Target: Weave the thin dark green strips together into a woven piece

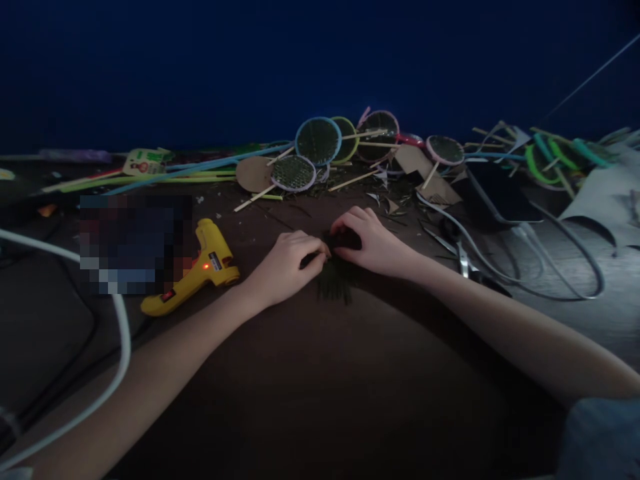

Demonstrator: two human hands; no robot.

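A bunch of dark green, needle-like strands [336, 283] lies on the dark tabletop between my hands, its loose ends fanned toward me. My left hand [290, 267] pinches its near-left side between thumb and fingertips. Curled over the upper right of the same bunch, my right hand [373, 243] has its thumb and fingers closed about the strands; its fingertips are partly hidden in shadow. Left of my left wrist lies a yellow hot glue gun [213, 257] with a red light glowing on its side.
Several small round rackets with coloured rims, such as a blue-rimmed one [319, 141], lie along the back among sticks and green scraps. Scissors [465, 263], a phone [503, 190] and a cable [597, 270] are at right. A white cable [123, 320] crosses the left side.
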